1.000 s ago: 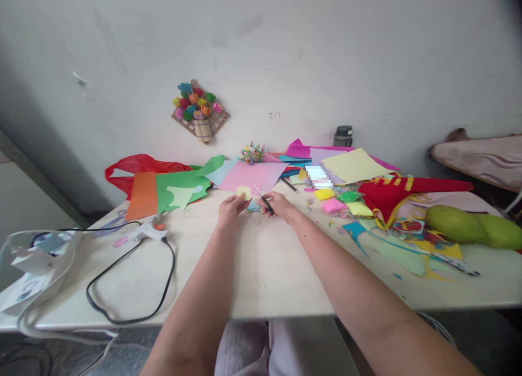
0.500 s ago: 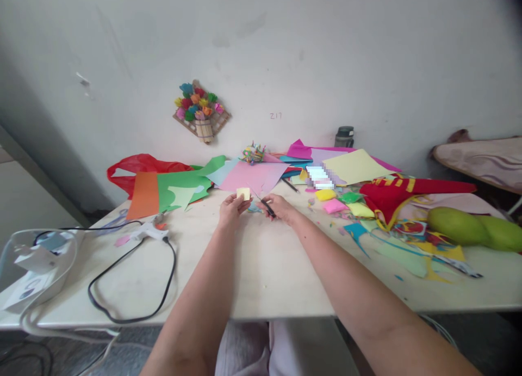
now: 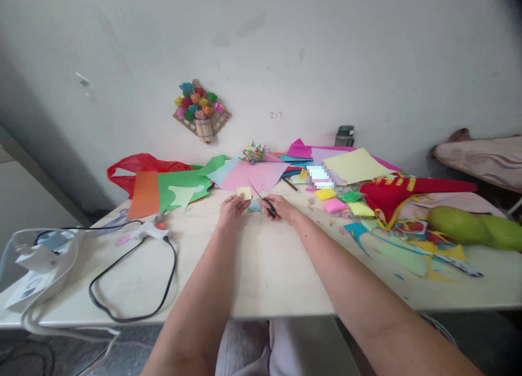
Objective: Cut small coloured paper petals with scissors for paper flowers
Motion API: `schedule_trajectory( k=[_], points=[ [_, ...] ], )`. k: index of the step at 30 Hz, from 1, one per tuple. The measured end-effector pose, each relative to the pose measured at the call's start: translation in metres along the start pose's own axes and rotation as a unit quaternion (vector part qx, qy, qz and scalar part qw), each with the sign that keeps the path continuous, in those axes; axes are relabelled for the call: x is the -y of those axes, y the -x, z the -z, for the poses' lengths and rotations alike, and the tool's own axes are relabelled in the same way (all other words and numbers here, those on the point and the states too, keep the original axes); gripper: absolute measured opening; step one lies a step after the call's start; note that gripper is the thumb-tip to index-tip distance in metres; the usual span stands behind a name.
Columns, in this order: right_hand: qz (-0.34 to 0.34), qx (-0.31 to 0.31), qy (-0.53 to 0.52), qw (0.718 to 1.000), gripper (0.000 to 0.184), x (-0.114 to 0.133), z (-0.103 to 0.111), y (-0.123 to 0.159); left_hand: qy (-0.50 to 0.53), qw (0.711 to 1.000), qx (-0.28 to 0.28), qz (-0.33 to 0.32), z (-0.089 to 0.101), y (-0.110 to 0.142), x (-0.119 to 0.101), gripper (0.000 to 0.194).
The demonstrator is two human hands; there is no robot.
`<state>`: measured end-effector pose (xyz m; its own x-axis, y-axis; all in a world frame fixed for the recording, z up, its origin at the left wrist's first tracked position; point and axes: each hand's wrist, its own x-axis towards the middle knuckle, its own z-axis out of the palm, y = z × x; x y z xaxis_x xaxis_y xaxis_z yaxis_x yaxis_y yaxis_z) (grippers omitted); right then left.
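Note:
My left hand (image 3: 233, 207) pinches a small pale yellow piece of paper (image 3: 244, 192) between thumb and fingers, above the table. Just to its right, my right hand (image 3: 282, 208) is closed round the black handles of a pair of scissors (image 3: 268, 202). The blades point up and left, close to the paper; whether they touch it I cannot tell. Small light blue paper scraps (image 3: 255, 204) lie on the table between the hands. Beyond them is a pink sheet (image 3: 253, 174).
On the left are green paper (image 3: 179, 183), an orange sheet (image 3: 143, 196) and a white glue gun (image 3: 150, 232) with a black cord. To the right lie coloured packets (image 3: 335, 205), a red and yellow cloth (image 3: 379, 199), two green fruits (image 3: 457, 225) and paper scraps. A bottle (image 3: 345, 136) stands at the back.
The scissors have shifted slightly and their blades now slant a little further up and left. Both hands stay nearly in place; the paper piece tilts slightly in my left hand.

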<state>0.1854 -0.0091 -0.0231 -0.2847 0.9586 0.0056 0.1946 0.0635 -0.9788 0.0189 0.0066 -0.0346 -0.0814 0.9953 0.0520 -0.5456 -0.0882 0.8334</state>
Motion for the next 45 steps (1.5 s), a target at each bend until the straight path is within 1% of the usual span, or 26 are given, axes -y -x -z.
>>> schedule_trajectory(
  k=[7,12,17,31,36,45],
  points=[
    [0.013,0.026,-0.006,1.000,0.029,-0.0018,0.0008,0.0000,0.022,1.000,0.003,0.005,0.0007,-0.0022,0.0008,0.008],
    [0.013,0.041,-0.003,0.999,0.028,0.0006,0.0006,0.0022,0.018,1.000,0.006,0.008,0.0001,-0.0016,-0.0002,0.008],
    [0.011,0.042,-0.001,0.999,0.028,0.0022,0.0000,0.0037,0.026,1.000,0.012,0.003,-0.0014,0.0000,-0.0011,0.008],
    [0.019,0.040,0.003,0.999,0.028,-0.0048,-0.0011,-0.0014,0.023,1.000,0.003,0.006,-0.0042,0.0016,-0.0010,0.010],
    [0.019,0.039,0.003,0.999,0.029,-0.0065,-0.0012,-0.0028,0.027,1.000,0.010,0.006,-0.0044,0.0018,-0.0006,0.010],
    [0.016,0.035,0.002,0.999,0.029,-0.0047,-0.0014,-0.0010,0.022,1.000,0.013,0.008,-0.0041,0.0023,-0.0014,0.010]
  ],
)
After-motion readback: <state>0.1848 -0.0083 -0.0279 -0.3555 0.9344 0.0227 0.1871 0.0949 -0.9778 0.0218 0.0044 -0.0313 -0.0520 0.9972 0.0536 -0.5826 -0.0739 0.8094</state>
